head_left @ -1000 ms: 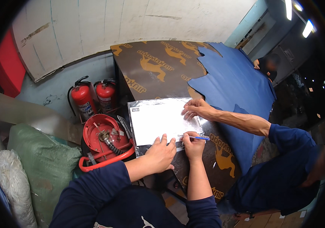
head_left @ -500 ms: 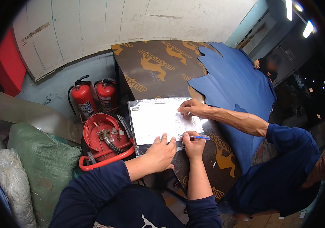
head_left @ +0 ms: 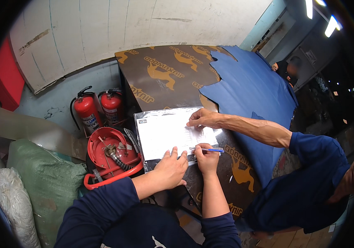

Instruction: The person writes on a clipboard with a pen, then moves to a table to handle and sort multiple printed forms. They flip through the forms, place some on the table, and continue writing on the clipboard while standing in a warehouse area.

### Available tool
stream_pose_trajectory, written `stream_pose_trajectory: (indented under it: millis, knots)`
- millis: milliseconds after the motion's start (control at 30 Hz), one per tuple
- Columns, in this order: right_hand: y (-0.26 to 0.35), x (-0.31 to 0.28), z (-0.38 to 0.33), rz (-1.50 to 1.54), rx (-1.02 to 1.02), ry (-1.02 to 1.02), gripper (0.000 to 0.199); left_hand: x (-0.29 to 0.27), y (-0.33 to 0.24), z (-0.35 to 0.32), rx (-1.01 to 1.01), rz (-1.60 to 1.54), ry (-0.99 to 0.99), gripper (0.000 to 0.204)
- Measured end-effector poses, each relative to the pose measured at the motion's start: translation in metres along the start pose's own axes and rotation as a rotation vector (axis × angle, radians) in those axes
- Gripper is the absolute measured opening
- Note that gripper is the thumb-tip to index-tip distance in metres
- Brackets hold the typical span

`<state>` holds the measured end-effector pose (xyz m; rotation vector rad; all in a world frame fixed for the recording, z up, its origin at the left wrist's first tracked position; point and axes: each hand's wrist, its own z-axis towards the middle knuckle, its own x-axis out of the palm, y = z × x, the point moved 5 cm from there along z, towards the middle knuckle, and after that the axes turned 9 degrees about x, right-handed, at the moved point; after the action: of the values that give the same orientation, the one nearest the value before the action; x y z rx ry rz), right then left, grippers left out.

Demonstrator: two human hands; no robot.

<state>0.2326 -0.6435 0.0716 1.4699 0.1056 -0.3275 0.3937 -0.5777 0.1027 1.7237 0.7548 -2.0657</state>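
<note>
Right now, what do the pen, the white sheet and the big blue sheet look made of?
Pen: probably plastic, smooth; blue and slim, too small to tell more.
White sheet: paper, by its thin, flat, printed look; shiny clear film at its margins looks like plastic.
Blue sheet: likely leather, low sheen, given the ragged hide-like outline; synthetic possible.

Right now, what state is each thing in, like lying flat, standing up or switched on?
Left hand, spread on the paper's lower edge
Paper, lying flat at the table's edge
Right hand, closed round the pen
Pen, held slanted
Other person's hand, over the paper
Blue sheet, spread out, ragged-edged
Fire extinguishers, upright
Green sack, bulging
Ceiling lights, on
</note>
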Motion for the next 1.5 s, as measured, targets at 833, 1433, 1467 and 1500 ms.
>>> stream_pose_trajectory:
  millis: [833,1433,1467,1500]
  knots:
    - [-0.003,-0.004,-0.001,-0.022,-0.013,-0.075,0.009,-0.001,-0.001,0.001,-0.001,0.01,0.025,0.084]
    - [-0.007,-0.021,0.001,0.25,0.111,-0.2,0.01,-0.01,-0.001,-0.002,-0.03,-0.008,-0.064,0.077]
    - [-0.002,-0.025,-0.001,0.255,0.048,-0.23,0.012,-0.014,-0.001,-0.005,-0.041,0.012,-0.121,0.074]
    - [0.002,-0.031,-0.005,0.273,0.011,-0.308,0.015,-0.019,-0.004,-0.011,0.002,-0.013,-0.204,0.07]
